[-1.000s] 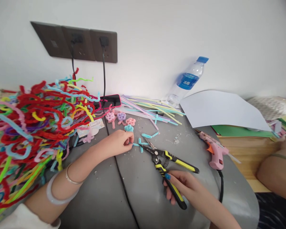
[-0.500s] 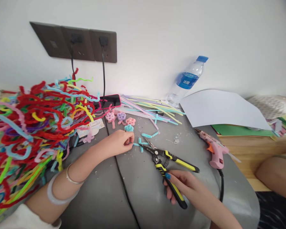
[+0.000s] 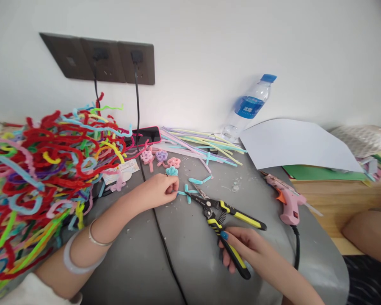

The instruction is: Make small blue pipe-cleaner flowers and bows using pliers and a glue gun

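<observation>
My left hand (image 3: 165,187) is closed in a pinch on one end of a light-blue pipe cleaner (image 3: 181,193), its fingertips partly hidden. Short blue pieces cross it just to the right, by the jaw tips. My right hand (image 3: 238,245) is wrapped round the lower handle of the black-and-yellow wire strippers (image 3: 208,204). Their jaws stand apart, and the upper handle lies outside my fingers. A folded blue pipe cleaner piece (image 3: 195,181) rests just above the jaws. Beyond my left hand sits a small blue flower (image 3: 172,170), with pink and purple flowers (image 3: 161,156) behind it.
A tangled heap of pipe cleaners (image 3: 60,156) fills the left side. A black cable (image 3: 161,239) runs across the grey table (image 3: 139,262). A pink glue gun (image 3: 287,205) lies right, near white paper (image 3: 292,144). A bottle (image 3: 249,106) leans on the wall. Another person's limb (image 3: 368,233) shows far right.
The view has shifted very slightly. Both hands, the wire strippers and the blue pieces stay practically where they were.
</observation>
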`<state>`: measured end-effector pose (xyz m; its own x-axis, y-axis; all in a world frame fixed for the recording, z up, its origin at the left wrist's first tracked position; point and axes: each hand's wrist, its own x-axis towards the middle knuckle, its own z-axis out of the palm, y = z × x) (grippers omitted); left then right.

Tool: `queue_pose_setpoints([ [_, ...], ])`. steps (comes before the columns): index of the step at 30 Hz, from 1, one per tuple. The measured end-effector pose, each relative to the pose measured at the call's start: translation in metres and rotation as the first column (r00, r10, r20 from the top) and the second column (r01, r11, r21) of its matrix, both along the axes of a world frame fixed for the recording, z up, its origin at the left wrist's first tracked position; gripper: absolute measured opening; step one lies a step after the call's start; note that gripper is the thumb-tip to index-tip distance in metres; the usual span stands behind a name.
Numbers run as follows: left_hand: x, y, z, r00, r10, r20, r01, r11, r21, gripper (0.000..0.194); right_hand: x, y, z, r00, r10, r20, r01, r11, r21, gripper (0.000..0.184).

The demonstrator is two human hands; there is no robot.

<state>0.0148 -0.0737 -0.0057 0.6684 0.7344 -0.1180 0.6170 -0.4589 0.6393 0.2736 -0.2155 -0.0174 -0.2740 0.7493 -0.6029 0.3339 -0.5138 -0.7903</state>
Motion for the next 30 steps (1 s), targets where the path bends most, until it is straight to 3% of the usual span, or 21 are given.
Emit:
queue_pose_setpoints([
  [30, -0.0011, -0.0003, -0.002, 1.0, 0.003, -0.002, -0.003, 1.0, -0.002, 0.006, -0.0001, -0.0004, 0.0015, 1.0, -0.01, -0.02, 0.01, 1.0, -0.003, 0.049],
])
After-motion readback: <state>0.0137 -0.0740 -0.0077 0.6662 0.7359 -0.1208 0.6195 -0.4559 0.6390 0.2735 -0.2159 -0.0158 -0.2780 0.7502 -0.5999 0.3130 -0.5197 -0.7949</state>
